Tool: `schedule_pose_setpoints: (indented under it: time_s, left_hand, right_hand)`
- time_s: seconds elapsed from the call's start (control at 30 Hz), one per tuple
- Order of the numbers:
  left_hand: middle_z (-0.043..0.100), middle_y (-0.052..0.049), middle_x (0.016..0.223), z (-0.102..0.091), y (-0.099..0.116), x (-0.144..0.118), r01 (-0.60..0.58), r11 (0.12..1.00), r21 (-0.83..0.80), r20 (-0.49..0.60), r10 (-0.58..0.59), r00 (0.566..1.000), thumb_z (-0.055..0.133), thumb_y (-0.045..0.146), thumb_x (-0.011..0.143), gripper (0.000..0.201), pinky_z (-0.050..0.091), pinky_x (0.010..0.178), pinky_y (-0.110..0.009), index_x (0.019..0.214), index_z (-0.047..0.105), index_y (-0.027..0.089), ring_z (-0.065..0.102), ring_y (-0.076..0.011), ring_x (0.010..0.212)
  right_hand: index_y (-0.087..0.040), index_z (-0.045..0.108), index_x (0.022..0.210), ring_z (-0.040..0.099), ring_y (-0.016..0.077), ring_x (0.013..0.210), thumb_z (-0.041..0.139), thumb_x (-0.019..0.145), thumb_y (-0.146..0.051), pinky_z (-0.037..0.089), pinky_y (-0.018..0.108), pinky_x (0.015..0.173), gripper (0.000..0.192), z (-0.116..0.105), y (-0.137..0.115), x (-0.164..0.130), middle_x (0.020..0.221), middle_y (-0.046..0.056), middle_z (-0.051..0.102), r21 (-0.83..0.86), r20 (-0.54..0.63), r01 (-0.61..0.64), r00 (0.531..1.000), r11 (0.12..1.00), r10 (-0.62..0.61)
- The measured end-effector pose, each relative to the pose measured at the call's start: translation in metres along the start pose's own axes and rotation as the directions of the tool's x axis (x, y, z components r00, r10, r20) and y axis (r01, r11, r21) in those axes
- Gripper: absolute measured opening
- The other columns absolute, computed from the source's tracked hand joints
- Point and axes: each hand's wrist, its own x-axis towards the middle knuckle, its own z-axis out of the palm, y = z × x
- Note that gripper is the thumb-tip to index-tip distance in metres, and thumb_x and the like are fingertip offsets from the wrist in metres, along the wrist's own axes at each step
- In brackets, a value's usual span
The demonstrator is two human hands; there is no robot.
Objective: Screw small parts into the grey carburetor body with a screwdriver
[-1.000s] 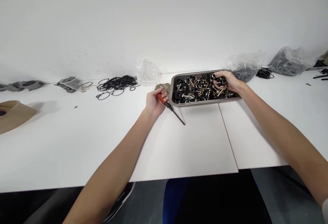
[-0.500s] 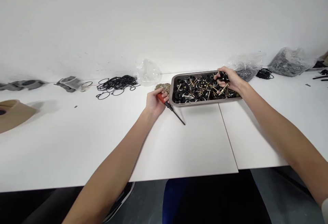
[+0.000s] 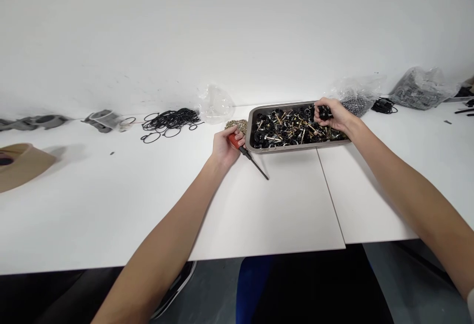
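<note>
My left hand (image 3: 226,147) is closed around the red handle of a screwdriver (image 3: 240,147), whose dark shaft points down and right over the white table. Beside that hand lies a heap of small brass-coloured parts (image 3: 237,125), partly covered by the fingers. A metal tray (image 3: 283,150) holds many black parts with brass-coloured screws (image 3: 285,126). At the tray's right end my right hand (image 3: 332,114) is closed on a small black part (image 3: 325,112), just above the pile. The fingers hide much of that part.
Black rubber rings (image 3: 172,121) and a clear plastic bag (image 3: 215,104) lie left of the tray. To its right are bags of small dark parts (image 3: 357,99) (image 3: 422,89) and a black cord bundle (image 3: 384,105). A tape roll (image 3: 27,166) stands far left. A seam (image 3: 331,198) crosses the white table.
My right hand's fingers have drawn in around the black part, and the brass-coloured screw near them has shifted. My left hand keeps the screwdriver nearly still. The view has shifted slightly.
</note>
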Motion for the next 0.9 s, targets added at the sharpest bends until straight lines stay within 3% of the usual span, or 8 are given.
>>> schedule_pose_setpoints:
  time_s: [0.27,0.43,0.6,0.9]
  left_hand:
    - [0.038,0.003,0.051,0.0015,0.0007,-0.0014,-0.008,1.0,0.015,0.005,0.008,1.0,0.045,0.013,0.093,0.031,0.041,0.04,-0.021,0.063,0.044,0.018,0.039,-0.0088,0.039]
    - [0.038,0.003,0.052,0.0016,0.0004,-0.0009,-0.004,1.0,0.009,0.006,0.004,1.0,0.045,0.013,0.093,0.031,0.041,0.04,-0.021,0.063,0.044,0.018,0.039,-0.0086,0.039]
    - [0.038,0.003,0.051,0.0011,0.0003,-0.0003,-0.002,1.0,0.003,0.008,0.002,1.0,0.044,0.013,0.094,0.031,0.04,0.04,-0.02,0.063,0.044,0.018,0.039,-0.0084,0.039]
    - [0.039,0.002,0.051,-0.0003,0.0003,0.001,-0.007,1.0,0.01,0.012,0.007,1.0,0.044,0.013,0.093,0.032,0.04,0.04,-0.021,0.062,0.044,0.018,0.04,-0.0087,0.039]
  right_hand:
    - [-0.013,0.061,0.069,0.047,0.0063,0.052,0.066,0.079,-0.008,0.025,0.017,0.035,0.012,0.0021,-0.0027,-0.0014,0.074,0.008,0.061,-0.06,0.01,0.002,1.0,0.998,-0.001]
    - [-0.014,0.069,0.085,0.042,0.0045,0.049,0.076,0.082,-0.013,0.025,0.016,0.035,0.008,-0.0001,0.0013,0.0002,0.07,0.002,0.057,-0.107,0.036,0.044,0.999,0.993,-0.041]
    - [-0.013,0.063,0.068,0.04,0.0047,0.045,0.071,0.093,-0.03,0.021,0.019,0.034,0.032,0.0008,0.0028,0.0002,0.06,0.002,0.053,-0.17,0.008,0.028,1.0,0.985,-0.027]
    - [-0.014,0.06,0.061,0.039,0.0057,0.04,0.067,0.092,-0.02,0.021,0.021,0.037,0.032,0.0066,0.0002,-0.0043,0.047,0.001,0.047,-0.326,-0.07,0.051,0.995,0.944,-0.077]
